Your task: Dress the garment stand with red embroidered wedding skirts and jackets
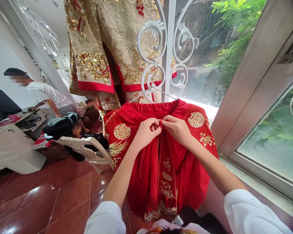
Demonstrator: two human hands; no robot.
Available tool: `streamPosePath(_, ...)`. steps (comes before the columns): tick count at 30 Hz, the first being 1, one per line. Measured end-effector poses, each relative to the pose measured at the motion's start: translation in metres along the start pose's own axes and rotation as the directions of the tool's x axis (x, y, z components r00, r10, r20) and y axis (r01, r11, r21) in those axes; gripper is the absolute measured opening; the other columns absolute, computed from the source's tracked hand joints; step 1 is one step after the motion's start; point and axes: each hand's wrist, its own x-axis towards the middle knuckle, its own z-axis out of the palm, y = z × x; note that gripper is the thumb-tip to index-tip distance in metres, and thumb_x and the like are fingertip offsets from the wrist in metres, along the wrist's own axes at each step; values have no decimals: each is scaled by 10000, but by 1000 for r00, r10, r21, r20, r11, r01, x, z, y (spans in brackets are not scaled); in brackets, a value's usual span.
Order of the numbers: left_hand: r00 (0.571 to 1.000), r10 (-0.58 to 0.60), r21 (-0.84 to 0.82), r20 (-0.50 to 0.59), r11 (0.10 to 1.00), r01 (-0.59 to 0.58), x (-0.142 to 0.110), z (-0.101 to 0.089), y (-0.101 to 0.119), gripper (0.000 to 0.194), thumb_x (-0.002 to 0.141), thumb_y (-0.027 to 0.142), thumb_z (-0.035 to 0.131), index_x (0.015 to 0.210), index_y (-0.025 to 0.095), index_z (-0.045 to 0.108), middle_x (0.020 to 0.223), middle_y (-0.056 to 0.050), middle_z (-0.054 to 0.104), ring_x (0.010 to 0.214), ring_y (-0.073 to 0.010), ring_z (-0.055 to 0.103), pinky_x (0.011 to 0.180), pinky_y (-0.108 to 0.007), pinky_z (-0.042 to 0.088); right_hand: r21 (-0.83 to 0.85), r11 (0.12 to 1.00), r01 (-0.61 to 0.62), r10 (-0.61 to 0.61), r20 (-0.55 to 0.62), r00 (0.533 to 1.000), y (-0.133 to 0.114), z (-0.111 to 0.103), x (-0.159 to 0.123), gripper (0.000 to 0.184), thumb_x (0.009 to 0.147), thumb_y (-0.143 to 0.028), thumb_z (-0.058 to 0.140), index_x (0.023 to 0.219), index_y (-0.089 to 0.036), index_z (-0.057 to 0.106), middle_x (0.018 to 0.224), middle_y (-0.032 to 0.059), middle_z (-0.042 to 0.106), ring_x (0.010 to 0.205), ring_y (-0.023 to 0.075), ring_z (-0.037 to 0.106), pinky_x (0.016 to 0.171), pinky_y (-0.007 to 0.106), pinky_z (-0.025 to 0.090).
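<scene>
A red garment (146, 162) with gold embroidery and pleated panels hangs from a thin wire hanger (172, 95) in front of me. My left hand (148, 132) is closed at its front, just under the neckline, pinching a red fabric tie (160, 123). Right beside it, my right hand (175, 128) pinches the same tie between thumb and fingers. The fingertips of both hands nearly meet. How the tie is looped is hidden behind the fingers. Round gold emblems (122, 131) lie on both sides of the garment, outside my hands.
A white scrolled metal rack (169, 48) holds the hanger. Behind it hangs a cream and gold embroidered garment (127, 42). Glass windows (271, 143) stand at the right. At the left are a white chair (88, 146), a white desk (17, 146) and two people (48, 94).
</scene>
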Motion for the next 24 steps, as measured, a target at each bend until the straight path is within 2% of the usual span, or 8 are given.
streamPosePath(2,998,64,28,12,998,-65,-3,-1,-3,69,732,145,528,693,179,482,688,37,484,598,-87,443,569,-210,354,-5,1000,3,-3,-46,999,2,2,2,224,893,-195,433,807,-185,639,846,64,599,747,141,537,649,238,391)
streamPosePath(4,991,119,143,-58,984,-110,-8,-2,-6,88,733,116,513,691,181,471,774,13,507,676,-106,480,643,-236,381,-11,999,-42,40,-95,995,4,-1,2,172,821,-165,475,735,-178,624,770,54,580,703,142,516,629,244,388)
streamPosePath(8,952,160,504,-262,864,-6,-20,-7,-11,131,727,110,531,652,182,451,793,-15,525,778,-165,498,784,-342,365,-26,976,-218,211,-166,963,10,-15,-6,122,702,-126,488,620,-172,565,676,31,532,612,125,467,571,250,359)
streamPosePath(10,949,154,538,-276,843,20,-25,-9,-13,124,736,115,532,659,181,461,790,-20,538,790,-175,504,788,-355,363,18,963,-268,267,-167,949,10,-21,-9,109,684,-131,489,605,-171,553,661,25,531,583,115,452,555,252,352)
streamPosePath(13,960,88,329,-265,944,4,-25,-8,-13,84,767,151,532,697,181,495,744,-7,554,698,-139,510,700,-298,398,258,900,-352,401,-174,899,1,-24,-9,76,670,-163,501,626,-168,564,719,38,586,562,105,476,522,246,376)
streamPosePath(15,969,0,68,-248,998,18,-24,-6,-10,72,789,223,552,742,182,516,696,6,561,615,-114,507,613,-253,409,496,747,-444,544,-72,836,-7,-23,-6,71,661,-197,513,671,-166,577,699,35,610,503,97,495,460,232,381)
streamPosePath(19,972,-134,-353,-192,934,59,-19,2,-4,168,776,299,594,841,183,492,722,7,606,557,-89,541,533,-210,427,771,361,-524,675,172,717,-15,-17,0,87,604,-226,542,656,-157,556,491,-5,554,406,104,510,360,194,358)
streamPosePath(24,968,-160,-463,-193,885,54,-17,5,-4,183,773,302,602,871,173,517,697,18,582,495,-57,487,452,-174,381,892,175,-417,702,183,688,-9,-13,-1,83,541,-190,583,570,-159,512,556,2,589,410,63,478,330,156,311)
